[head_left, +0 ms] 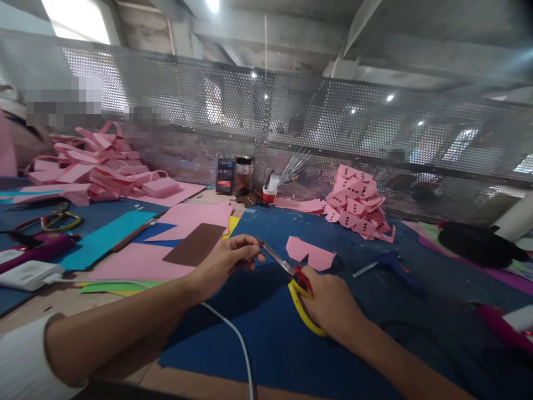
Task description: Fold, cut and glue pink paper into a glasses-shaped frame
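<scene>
- Two hands crowd the scissors (280, 261) above the bench (270, 344): left hand (225, 262) fingers (249, 244) pinched together at the blade tips; closing blades could nick them.
- Right hand (330, 304) fingers (308, 276) clamp the yellow handles.

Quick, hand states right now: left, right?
Left hand: pinched shut at the blade tip of the scissors; what it pinches cannot be told.
Right hand: closed on the scissors' yellow handles.
</scene>
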A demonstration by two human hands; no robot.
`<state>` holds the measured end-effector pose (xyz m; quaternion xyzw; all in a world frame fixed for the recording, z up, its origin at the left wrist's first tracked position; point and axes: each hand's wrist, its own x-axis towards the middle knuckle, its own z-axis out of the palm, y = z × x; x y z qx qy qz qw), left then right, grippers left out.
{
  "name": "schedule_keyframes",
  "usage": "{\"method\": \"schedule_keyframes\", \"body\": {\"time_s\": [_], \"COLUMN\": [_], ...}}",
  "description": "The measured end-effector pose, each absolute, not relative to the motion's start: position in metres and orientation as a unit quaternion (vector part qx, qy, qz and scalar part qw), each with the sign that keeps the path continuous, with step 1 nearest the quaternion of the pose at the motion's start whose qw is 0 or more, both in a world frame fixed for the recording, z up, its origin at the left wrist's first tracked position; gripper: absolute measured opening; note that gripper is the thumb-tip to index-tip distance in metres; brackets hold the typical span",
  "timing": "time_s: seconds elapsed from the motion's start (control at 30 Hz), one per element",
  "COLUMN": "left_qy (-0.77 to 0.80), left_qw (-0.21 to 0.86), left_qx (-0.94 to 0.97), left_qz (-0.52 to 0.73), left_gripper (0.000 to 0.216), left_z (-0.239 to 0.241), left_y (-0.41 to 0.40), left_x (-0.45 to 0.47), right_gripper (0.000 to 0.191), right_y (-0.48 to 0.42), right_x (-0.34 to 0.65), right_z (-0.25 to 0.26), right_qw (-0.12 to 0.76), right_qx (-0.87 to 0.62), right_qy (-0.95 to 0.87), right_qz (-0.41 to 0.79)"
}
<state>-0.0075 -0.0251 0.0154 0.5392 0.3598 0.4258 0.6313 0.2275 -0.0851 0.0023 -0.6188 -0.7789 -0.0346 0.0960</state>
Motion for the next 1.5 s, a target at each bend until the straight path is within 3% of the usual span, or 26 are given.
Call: {"method": "schedule_keyframes", "body": {"time_s": [0.57, 1.03, 1.5], "left_qy": [0.364, 0.340, 0.347], "left_qw": [0.631, 0.635, 0.634], "left_qx": [0.539, 0.534, 0.536], "left_qz": [0.423, 0.442, 0.436], "left_gripper": [0.022, 0.020, 0.021], "left_z": [0.0150, 0.0155, 0.0144], "left_y": [-0.0243, -0.0254, -0.0249], "left_x": [-0.0074, -0.0082, -0.0082], "right_gripper": [0.023, 0.022, 0.024], "right_y": [-0.0831, -0.0884, -0.0879], "right_x": [0.2291, 0.2253, 0.2269], "right_z": [0.0025, 0.0003, -0.0002], "right_qw": [0.088, 0.154, 0.114], "right_qx": [-0.626, -0.602, -0.607], "right_qy": [-0.775, -0.784, -0.785], "right_qz": [0.005, -0.016, -0.050]}}
